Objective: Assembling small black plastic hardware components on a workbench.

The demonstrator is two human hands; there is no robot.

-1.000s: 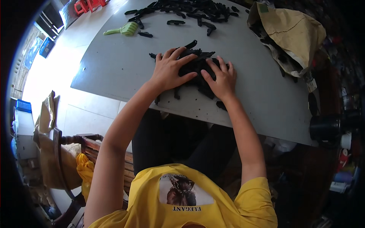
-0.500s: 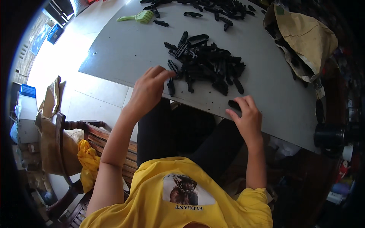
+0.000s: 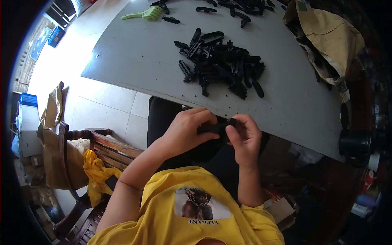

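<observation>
In front of my lap, just off the near edge of the table, both my hands meet. My left hand (image 3: 188, 130) is closed on a black plastic part (image 3: 211, 129). Between thumb and fingers, my right hand (image 3: 246, 141) pinches a small black plastic piece (image 3: 231, 122), which touches or overlaps the left hand's part. Fingers hide much of both, and whether they are joined I cannot tell. Just beyond lies a heap of similar black plastic parts (image 3: 224, 61), long and narrow, some slotted.
The grey table (image 3: 134, 69) carries more black parts (image 3: 245, 8) along its far side. A pale green rake-like scoop (image 3: 151, 13) lies at far left. At right sits an open brown paper bag (image 3: 330, 41). A wooden chair (image 3: 116, 147) with yellow cloth (image 3: 96, 171) stands left.
My left hand has taken a black part from the heap's near left side and brought it toward me. My right hand has moved left and nearer with its piece, so the hands now meet.
</observation>
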